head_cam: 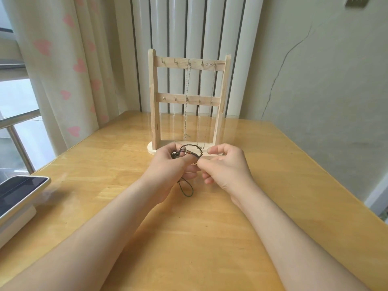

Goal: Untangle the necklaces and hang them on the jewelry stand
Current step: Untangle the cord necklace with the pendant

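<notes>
A dark braided cord necklace (192, 146) with small beads arcs between my two hands just in front of the wooden jewelry stand (154, 97). My left hand (170, 164) grips a bunched part of the cord, and a loose dark loop (186, 189) hangs below onto the table. My right hand (225, 164) pinches the cord's other end between thumb and fingers. Two thin metal chains (186, 101) hang from hooks on the stand's top bar, one near the middle and one toward the right.
The wooden table (273, 185) holds a tablet on a white stand (19, 192) at the left edge. Behind the jewelry stand are a white radiator (189, 28), a heart-patterned curtain (63, 59) and a cracked wall (315, 59).
</notes>
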Tool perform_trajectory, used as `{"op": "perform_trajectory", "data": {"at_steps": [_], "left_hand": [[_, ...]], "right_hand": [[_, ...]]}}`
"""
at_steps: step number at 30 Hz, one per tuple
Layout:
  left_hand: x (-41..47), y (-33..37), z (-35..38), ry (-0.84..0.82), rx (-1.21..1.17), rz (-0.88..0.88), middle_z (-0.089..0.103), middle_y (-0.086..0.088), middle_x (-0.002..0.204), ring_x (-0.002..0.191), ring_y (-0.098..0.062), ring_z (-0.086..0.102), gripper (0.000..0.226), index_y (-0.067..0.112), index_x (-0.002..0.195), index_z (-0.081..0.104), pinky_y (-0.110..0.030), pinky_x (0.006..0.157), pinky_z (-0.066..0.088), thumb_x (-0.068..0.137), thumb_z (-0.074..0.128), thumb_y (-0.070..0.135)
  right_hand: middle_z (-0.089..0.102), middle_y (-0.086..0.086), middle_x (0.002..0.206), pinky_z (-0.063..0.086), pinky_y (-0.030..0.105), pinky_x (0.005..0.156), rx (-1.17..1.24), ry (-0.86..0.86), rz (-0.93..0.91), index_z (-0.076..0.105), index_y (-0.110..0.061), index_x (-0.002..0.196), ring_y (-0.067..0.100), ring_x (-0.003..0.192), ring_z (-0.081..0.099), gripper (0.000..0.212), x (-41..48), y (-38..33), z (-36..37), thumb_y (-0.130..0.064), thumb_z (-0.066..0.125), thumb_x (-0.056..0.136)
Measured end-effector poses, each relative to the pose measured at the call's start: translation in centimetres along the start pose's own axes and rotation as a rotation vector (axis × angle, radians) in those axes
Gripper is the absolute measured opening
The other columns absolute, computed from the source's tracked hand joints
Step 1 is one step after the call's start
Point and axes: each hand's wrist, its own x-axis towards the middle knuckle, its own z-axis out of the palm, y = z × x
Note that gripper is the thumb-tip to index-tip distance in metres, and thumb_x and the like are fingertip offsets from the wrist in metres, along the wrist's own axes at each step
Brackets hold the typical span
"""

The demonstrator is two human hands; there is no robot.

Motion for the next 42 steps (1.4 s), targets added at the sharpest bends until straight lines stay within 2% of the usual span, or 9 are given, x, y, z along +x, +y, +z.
{"op": "perform_trajectory", "data": {"at_steps": [4, 9, 12, 17, 22, 28, 34, 38, 42], "left_hand": [[0.1, 0.0, -0.2, 0.027, -0.014, 0.009, 0.064, -0.006, 0.079, 0.074, -0.026, 0.075, 0.030, 0.013, 0.082, 0.052, -0.051, 0.096, 0.063, 0.094, 0.074, -0.002], [0.1, 0.0, 0.1, 0.033, 0.034, 0.008, 0.072, -0.007, 0.088, 0.083, -0.022, 0.081, 0.023, 0.011, 0.088, 0.056, -0.040, 0.085, 0.064, 0.094, 0.076, 0.003], [0.1, 0.0, -0.2, 0.004, -0.043, -0.001, 0.071, -0.009, 0.084, 0.081, -0.029, 0.077, 0.016, 0.000, 0.103, 0.060, -0.046, 0.088, 0.066, 0.095, 0.073, -0.003], [0.1, 0.2, -0.6, -0.024, -0.184, -0.016, 0.075, -0.021, 0.100, 0.083, -0.023, 0.075, 0.018, -0.008, 0.107, 0.065, -0.026, 0.074, 0.063, 0.092, 0.073, -0.012], [-0.2, 0.4, -0.5, -0.052, -0.152, -0.026, 0.077, -0.013, 0.094, 0.076, -0.018, 0.076, 0.028, 0.004, 0.115, 0.064, -0.029, 0.069, 0.059, 0.092, 0.076, -0.006], [0.1, 0.1, -0.9, 0.155, 0.228, 0.139, 0.075, -0.011, 0.078, 0.059, -0.013, 0.064, 0.016, 0.007, 0.098, 0.066, -0.022, 0.056, 0.051, 0.087, 0.077, 0.001], [0.7, 0.0, -1.6, 0.087, 0.278, 0.036, 0.062, 0.007, 0.063, 0.054, -0.011, 0.055, 0.019, 0.013, 0.086, 0.064, -0.023, 0.050, 0.042, 0.087, 0.082, 0.010], [0.7, 0.3, -1.9, -0.036, 0.123, -0.121, 0.064, -0.002, 0.080, 0.065, -0.016, 0.052, 0.019, 0.009, 0.099, 0.074, -0.030, 0.061, 0.043, 0.084, 0.084, 0.014], [0.7, 0.5, -2.2, -0.158, 0.016, -0.177, 0.070, -0.006, 0.085, 0.064, -0.015, 0.053, 0.016, 0.003, 0.103, 0.079, -0.030, 0.060, 0.043, 0.089, 0.081, 0.011]], "right_hand": [[0.077, -0.001, 0.067, 0.067, 0.040, 0.072, -0.127, 0.018, -0.029, 0.076, -0.022, 0.094, 0.019, 0.062, 0.076, 0.026, -0.1, 0.1, -0.2, -0.017, 0.076, 0.069], [0.073, -0.012, 0.070, 0.041, 0.002, 0.055, -0.376, 0.103, -0.222, 0.081, -0.024, 0.084, -0.004, 0.064, 0.064, 0.007, 0.2, 0.4, -0.3, -0.021, 0.078, 0.079], [0.070, -0.008, 0.065, 0.042, 0.008, 0.054, -0.416, 0.111, -0.294, 0.080, -0.019, 0.081, 0.006, 0.061, 0.063, 0.010, 0.3, 0.7, 0.0, -0.014, 0.071, 0.081], [0.074, -0.010, 0.072, 0.041, 0.007, 0.052, -0.348, 0.078, -0.249, 0.076, -0.027, 0.097, 0.001, 0.069, 0.067, 0.018, 0.8, 1.1, 0.0, -0.013, 0.071, 0.086], [0.075, -0.008, 0.077, 0.054, 0.027, 0.075, -0.371, 0.002, -0.389, 0.059, -0.034, 0.106, 0.013, 0.083, 0.069, 0.032, 0.6, 1.8, 0.3, -0.011, 0.069, 0.086], [0.072, -0.011, 0.088, 0.058, 0.028, 0.075, -0.397, -0.279, -0.524, 0.055, -0.044, 0.130, 0.012, 0.077, 0.071, 0.059, -0.5, 1.2, 0.0, -0.018, 0.077, 0.081], [0.067, -0.033, 0.085, 0.057, 0.024, 0.084, -0.450, -0.280, -0.621, 0.072, -0.036, 0.132, 0.003, 0.082, 0.072, 0.041, 0.4, 1.6, -0.8, -0.014, 0.073, 0.096], [0.072, -0.017, 0.109, 0.055, 0.023, 0.093, -0.544, -0.272, -0.665, 0.062, -0.035, 0.146, 0.003, 0.098, 0.069, 0.048, 0.6, 1.7, -1.2, -0.007, 0.052, 0.107], [0.074, 0.001, 0.095, 0.061, 0.034, 0.070, -0.248, -0.163, -0.497, 0.072, -0.024, 0.126, 0.019, 0.074, 0.076, 0.039, 1.4, 1.5, -1.1, -0.007, 0.042, 0.110]]}}
